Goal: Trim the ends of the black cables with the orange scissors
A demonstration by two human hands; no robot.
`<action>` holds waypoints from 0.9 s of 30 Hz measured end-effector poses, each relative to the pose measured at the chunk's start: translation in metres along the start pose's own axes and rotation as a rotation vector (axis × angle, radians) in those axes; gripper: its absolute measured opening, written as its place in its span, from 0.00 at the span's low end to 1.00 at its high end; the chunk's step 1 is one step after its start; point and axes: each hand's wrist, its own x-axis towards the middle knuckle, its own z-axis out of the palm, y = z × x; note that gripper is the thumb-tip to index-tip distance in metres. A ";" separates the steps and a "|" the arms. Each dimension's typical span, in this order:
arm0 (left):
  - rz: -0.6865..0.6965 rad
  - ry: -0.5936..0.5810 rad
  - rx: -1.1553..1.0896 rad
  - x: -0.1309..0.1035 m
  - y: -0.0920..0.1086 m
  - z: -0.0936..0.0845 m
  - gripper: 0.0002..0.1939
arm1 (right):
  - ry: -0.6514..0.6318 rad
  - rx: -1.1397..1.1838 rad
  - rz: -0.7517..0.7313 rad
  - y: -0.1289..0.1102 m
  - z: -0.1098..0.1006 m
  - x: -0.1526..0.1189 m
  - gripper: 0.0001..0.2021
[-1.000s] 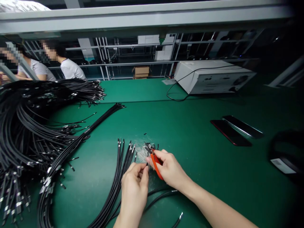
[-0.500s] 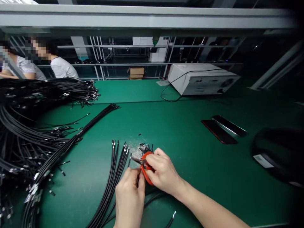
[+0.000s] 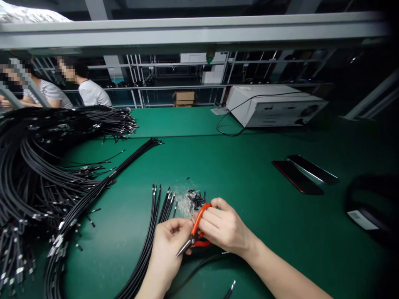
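My right hand is wrapped round orange-handled scissors, whose pointed metal blades angle down and left across the fingers of my left hand. The left thumb and fingertips are pinched together beside the handles; what lies between them is hidden. To the left of that hand, a bunch of black cables with silver-banded ends lies on the green table. Just beyond my fingers sit a tangle of clear, thread-like scraps and a small heap of short black pieces. One black cable passes below my hands.
Large piles of black cables cover the left side. A tied cable bundle crosses towards the back. Two phones, a dark object with a white label and a white machine stand right. Two people sit beyond.
The scissors have turned in my right hand: the blades now point down and left over my left fingers instead of up and left. The view has shifted slightly.
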 end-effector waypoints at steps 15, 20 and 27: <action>-0.131 0.039 -0.145 0.007 0.000 -0.005 0.21 | -0.526 -0.055 0.476 0.006 -0.028 -0.014 0.19; -0.151 0.030 -0.151 0.005 0.001 -0.004 0.20 | -0.540 -0.137 0.472 0.004 -0.016 -0.019 0.19; -0.154 0.013 -0.136 0.000 0.002 -0.003 0.19 | -0.479 -0.238 0.373 0.005 -0.014 -0.020 0.20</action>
